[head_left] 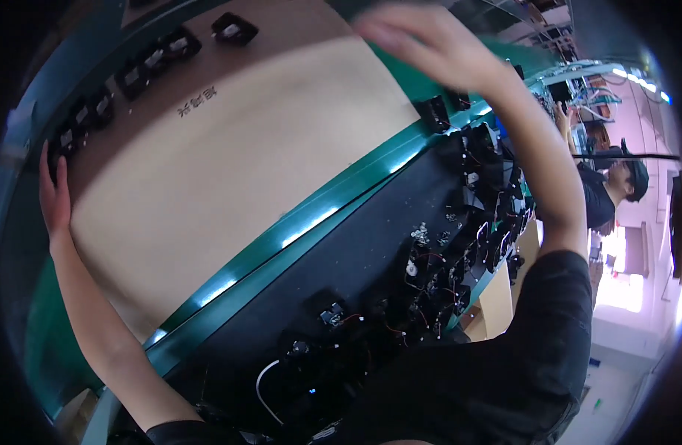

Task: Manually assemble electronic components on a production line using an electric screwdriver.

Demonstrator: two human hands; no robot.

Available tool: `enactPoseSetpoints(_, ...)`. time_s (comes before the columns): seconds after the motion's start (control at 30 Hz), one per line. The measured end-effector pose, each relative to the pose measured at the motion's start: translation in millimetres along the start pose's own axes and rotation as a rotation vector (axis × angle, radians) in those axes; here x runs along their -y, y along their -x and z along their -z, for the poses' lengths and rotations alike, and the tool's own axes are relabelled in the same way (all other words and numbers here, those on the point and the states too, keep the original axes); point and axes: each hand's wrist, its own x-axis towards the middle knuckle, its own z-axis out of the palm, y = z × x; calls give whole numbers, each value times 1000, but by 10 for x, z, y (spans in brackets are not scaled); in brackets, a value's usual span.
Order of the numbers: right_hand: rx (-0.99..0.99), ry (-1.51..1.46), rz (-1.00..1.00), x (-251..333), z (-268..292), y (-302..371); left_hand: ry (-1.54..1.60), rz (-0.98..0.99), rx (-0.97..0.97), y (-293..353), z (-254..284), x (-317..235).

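A large flat piece of brown cardboard [259, 163] with dark printed marks lies on a green surface in front of me. My left hand [55, 196] rests at its left edge, fingers stretched out and apart, the fingertips close to several small black parts. Over the far right corner of the cardboard is my right hand [434, 48], slightly blurred, its fingers extended and the thumb apart, with nothing visible in it. Along the cardboard's far side stand black square parts with small light pieces on them, one black part [235, 30] apart from the others.
A green ledge [304, 233] borders the near side of the cardboard. Closer to me, a black work surface [319, 271] carries many wired black units [430, 274], a pile of small metal pieces [420, 234] and a white cable [261, 386]. A co-worker [611, 185] is at the right.
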Motion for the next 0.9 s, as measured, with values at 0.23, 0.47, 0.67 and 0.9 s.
enactPoseSetpoints(0.23, 115, 212, -430, -75, -33, 2048, 27, 104, -17, 23, -160, -43)
enactPoseSetpoints(0.47, 345, 125, -327, -49, -39, 1858, 14, 166, -30, 86, -194, -389)
enactPoseSetpoints(0.67, 435, 49, -336, -123, -62, 1690, -11, 157, -71, -1, -114, -372)
enactPoseSetpoints(0.9, 354, -151, -420, -138, -119, 1701, -48, 179, -127, 45, -179, -395)
